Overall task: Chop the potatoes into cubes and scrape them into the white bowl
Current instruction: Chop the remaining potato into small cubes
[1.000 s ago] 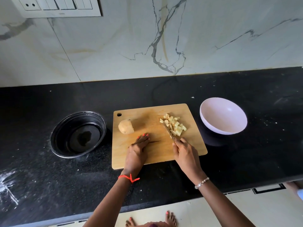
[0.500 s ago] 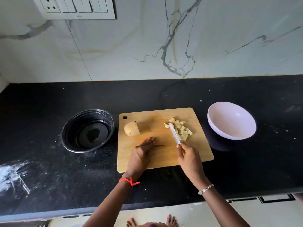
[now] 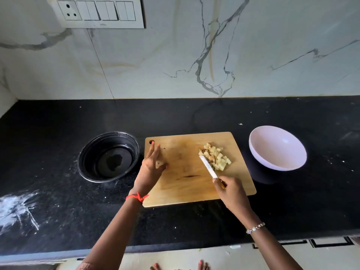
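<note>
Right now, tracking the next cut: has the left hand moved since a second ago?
Yes. The left hand went from the middle of the cutting board toward its holed corner, onto the potato piece.

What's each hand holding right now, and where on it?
Right hand grips the knife by its handle, blade beside the potato cubes. Left hand lies over the potato piece; a firm grip cannot be told.
</note>
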